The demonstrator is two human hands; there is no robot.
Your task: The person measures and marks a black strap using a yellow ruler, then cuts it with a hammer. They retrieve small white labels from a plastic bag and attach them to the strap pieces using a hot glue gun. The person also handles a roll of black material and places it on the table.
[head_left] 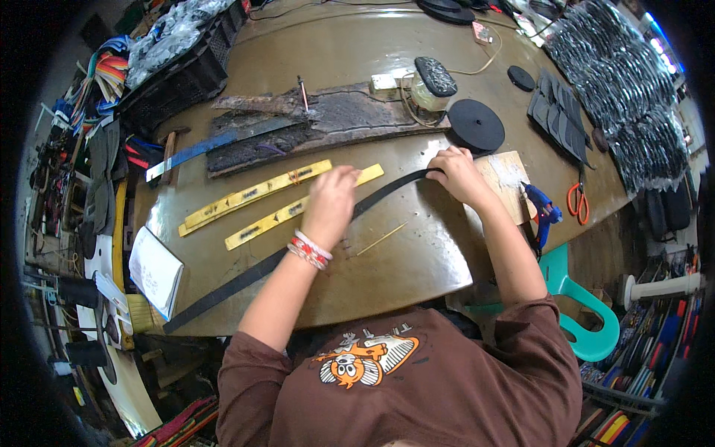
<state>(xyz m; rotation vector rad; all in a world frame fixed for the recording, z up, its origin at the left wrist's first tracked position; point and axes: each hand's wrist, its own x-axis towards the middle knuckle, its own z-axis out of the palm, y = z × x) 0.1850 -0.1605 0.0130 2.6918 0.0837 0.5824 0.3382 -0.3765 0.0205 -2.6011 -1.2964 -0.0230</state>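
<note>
A long black strap runs diagonally over the brown table, from its near left edge up to the right. My right hand grips the strap's far end, where it bows slightly upward, beside a roll of black webbing. My left hand is curled over the strap and the lower of two marked yellow strips; what its fingers hold is hidden. The other yellow strip lies just beyond. A thin yellowish stick rests on the near side of the strap.
A dark worn board carries a blue-tinted steel ruler and a lidded jar. Orange-handled scissors and a blue glue gun lie right, near a wooden block. An open notebook sits left.
</note>
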